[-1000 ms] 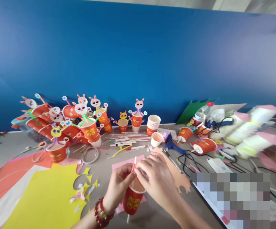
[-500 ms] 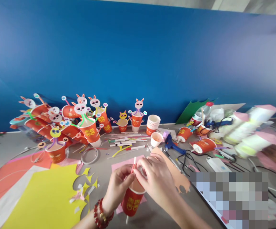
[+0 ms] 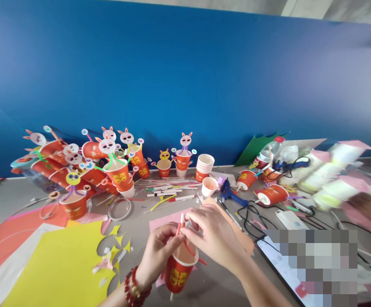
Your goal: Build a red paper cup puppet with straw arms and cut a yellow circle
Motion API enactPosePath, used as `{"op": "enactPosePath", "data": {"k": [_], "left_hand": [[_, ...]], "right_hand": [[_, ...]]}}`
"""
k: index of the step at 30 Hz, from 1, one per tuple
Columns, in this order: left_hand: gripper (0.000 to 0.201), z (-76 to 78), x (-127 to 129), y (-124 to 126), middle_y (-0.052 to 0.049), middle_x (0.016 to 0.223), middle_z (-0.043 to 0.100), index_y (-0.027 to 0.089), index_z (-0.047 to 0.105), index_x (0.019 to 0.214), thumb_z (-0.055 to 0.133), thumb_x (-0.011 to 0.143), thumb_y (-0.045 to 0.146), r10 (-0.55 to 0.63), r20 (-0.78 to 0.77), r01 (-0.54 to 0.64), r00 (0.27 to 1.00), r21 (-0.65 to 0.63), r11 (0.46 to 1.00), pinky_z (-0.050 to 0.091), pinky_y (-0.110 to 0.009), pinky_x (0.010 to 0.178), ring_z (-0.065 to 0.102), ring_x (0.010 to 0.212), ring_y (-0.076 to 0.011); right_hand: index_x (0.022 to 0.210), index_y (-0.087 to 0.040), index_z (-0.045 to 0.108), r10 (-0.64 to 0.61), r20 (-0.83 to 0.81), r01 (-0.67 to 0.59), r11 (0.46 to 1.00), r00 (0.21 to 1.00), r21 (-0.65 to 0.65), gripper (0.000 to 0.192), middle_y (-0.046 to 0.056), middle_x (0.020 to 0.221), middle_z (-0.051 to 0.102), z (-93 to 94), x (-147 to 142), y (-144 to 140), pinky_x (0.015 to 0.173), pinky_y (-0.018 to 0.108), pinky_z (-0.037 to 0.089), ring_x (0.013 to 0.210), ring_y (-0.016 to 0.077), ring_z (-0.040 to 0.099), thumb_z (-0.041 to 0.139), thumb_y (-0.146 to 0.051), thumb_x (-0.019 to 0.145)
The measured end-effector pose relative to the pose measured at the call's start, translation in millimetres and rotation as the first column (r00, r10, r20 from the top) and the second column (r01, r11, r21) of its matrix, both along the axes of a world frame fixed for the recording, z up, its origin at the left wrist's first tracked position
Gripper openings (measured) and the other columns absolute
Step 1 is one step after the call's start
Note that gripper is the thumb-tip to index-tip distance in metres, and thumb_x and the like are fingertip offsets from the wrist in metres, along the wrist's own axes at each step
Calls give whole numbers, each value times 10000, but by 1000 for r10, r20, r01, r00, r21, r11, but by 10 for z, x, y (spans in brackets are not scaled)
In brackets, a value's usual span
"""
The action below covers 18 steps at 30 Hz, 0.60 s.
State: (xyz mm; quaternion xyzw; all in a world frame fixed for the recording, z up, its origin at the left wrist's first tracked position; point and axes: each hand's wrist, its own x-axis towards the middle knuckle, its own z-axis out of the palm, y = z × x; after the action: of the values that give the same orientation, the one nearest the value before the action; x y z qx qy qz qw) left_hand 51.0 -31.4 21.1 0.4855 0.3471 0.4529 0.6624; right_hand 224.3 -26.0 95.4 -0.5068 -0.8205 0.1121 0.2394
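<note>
A red paper cup (image 3: 181, 275) with gold characters stands below my hands, a white stick (image 3: 171, 296) poking out under its base. My left hand (image 3: 162, 247) pinches a white straw (image 3: 182, 218) with red on it, upright above the cup's mouth. Across from it, my right hand (image 3: 212, 234) is closed, thumb and index finger pressed together at a thin red strip (image 3: 190, 247). That strip bends down over the cup's rim, its end sticking out to the right. My fingers hide where straw and strip meet.
Finished cups with rabbit heads (image 3: 107, 146) crowd the back left. Yellow paper (image 3: 57, 264) lies on the left. Behind are markers (image 3: 169, 192), stacked cups (image 3: 205, 164) and a blue glue gun (image 3: 232, 194). A phone (image 3: 275, 260), cables and another person's hand (image 3: 369, 213) are on the right.
The red strip now shows bent over the cup's rim to the right. My right hand has shifted slightly, its fingers curled more. The straw stays pinched in my left hand.
</note>
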Motion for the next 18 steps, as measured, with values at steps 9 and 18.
{"op": "enactPosePath", "data": {"k": [9, 18], "left_hand": [[173, -6, -13, -18, -62, 832, 713, 150, 725, 844, 715, 844, 323, -75, 1, 75, 997, 23, 997, 481, -274, 754, 631, 804, -192], [204, -5, -12, 0, -44, 763, 734, 150, 741, 787, 745, 815, 352, 8, 10, -7, 1000, -69, 998, 476, -229, 679, 634, 699, -150]], "right_hand": [[749, -200, 550, 75, -173, -113, 967, 982, -227, 147, -29, 797, 520, -54, 59, 56, 640, 231, 391, 719, 129, 523, 620, -141, 863], [1071, -242, 558, 49, -422, -191, 934, 905, -301, 177, 1, 918, 608, -117, 128, 41, 752, 271, 474, 849, 170, 606, 611, -285, 908]]}}
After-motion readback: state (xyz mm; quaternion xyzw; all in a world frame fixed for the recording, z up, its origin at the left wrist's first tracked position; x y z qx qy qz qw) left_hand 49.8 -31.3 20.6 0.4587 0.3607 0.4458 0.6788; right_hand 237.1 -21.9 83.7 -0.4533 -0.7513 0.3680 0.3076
